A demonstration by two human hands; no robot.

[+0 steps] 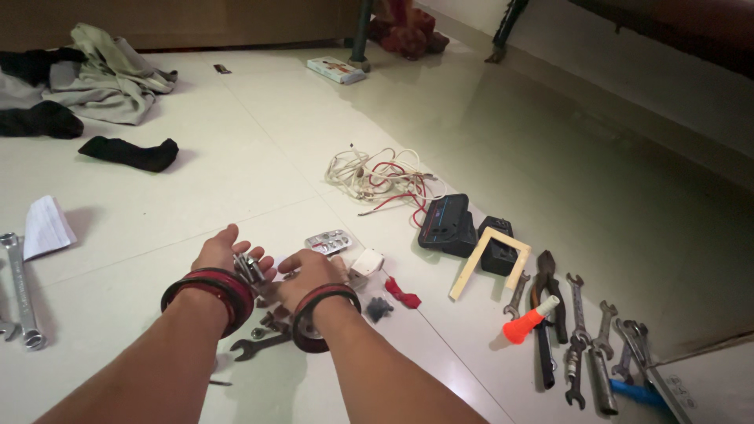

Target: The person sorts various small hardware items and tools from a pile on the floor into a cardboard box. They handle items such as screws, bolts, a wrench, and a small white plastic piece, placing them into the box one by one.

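My left hand point(224, 255) is held palm-up low over the tiled floor, cupping several small metal sockets point(250, 268). My right hand point(308, 275) is right beside it, fingers curled and touching the same metal pieces. Both wrists wear red and dark bangles. Below the hands a dark spanner point(259, 345) and a few small metal parts lie on the floor. A small silver remote-like item point(327, 241) and a white plug adapter point(366, 261) rest just beyond my right hand.
A tangle of white and red wires point(385, 179), a black device point(448, 225), a wooden frame point(491, 259), pliers, several spanners point(585, 330) and an orange-tipped tube point(525, 323) lie to the right. A long wrench point(22, 290), folded paper and clothes lie at left.
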